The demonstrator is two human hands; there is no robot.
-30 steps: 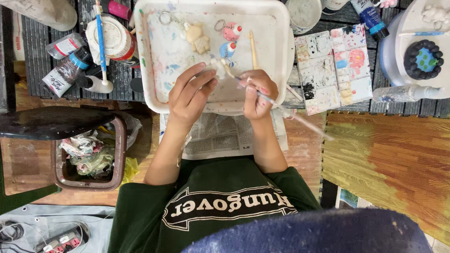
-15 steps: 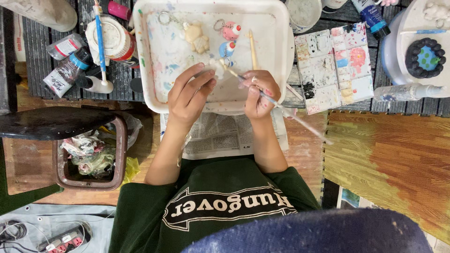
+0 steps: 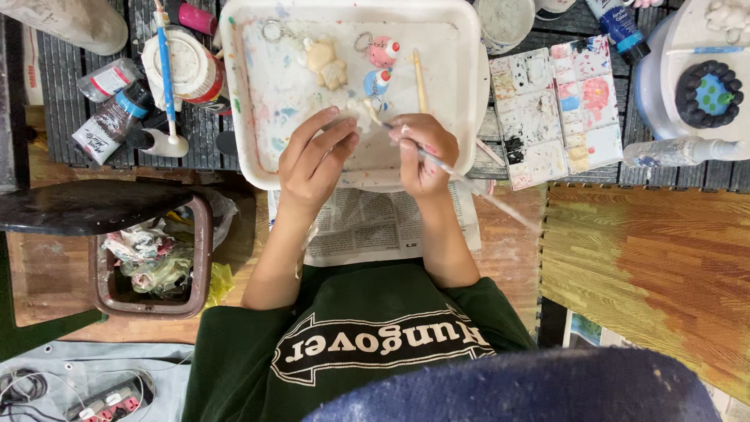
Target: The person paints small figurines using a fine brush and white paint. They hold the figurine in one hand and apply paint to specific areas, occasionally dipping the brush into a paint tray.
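The brush tip has crept a little closer to the small pale figure (image 3: 361,112) than it was a moment ago, so the painting stroke seems to be running on rather than ending. The right hand (image 3: 422,152) has its grip closed around a thin paintbrush (image 3: 457,173), handle trailing back toward the near right edge of the white tray (image 3: 234,101), bristle end pointing at the figure. The left hand (image 3: 316,160) lies palm down over the tray's near edge, fingers stretched and curled lightly about the figure, steadying it; how tightly, I cannot tell. The figure sits over the tray's middle, between both hands. Farther in lie a cream bear-shaped charm (image 3: 328,64) and a pink key-ring charm (image 3: 383,51). A paint palette (image 3: 558,109) rests right of the tray on the tabletop.
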